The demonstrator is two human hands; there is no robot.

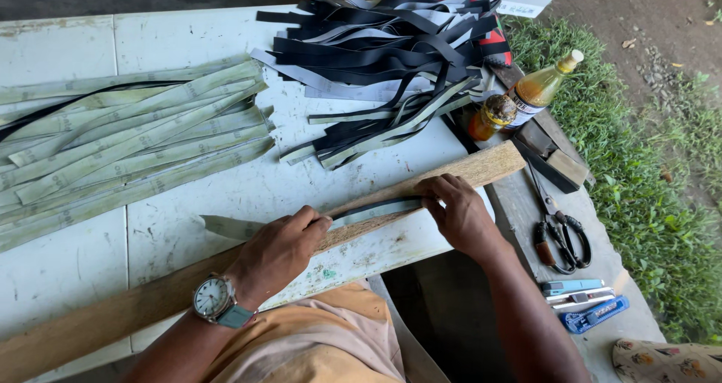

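My left hand [282,244] pinches a dark strip [372,209] flat against the wooden plank [459,171] at lower centre of the frame. My right hand [459,214] presses the strip's other end, fingers apparently clamped over it. Pale green strips [135,146] lie on the table [68,45], upper left.

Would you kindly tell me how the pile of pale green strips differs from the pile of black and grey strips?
The pale green strips lie nearly parallel, spread flat at the white table's left; the black and grey strips cross in a tangled heap at its far edge. The green pile is one colour; the dark pile is mixed, with a few green ones. Both hold long, thin, flat strips.
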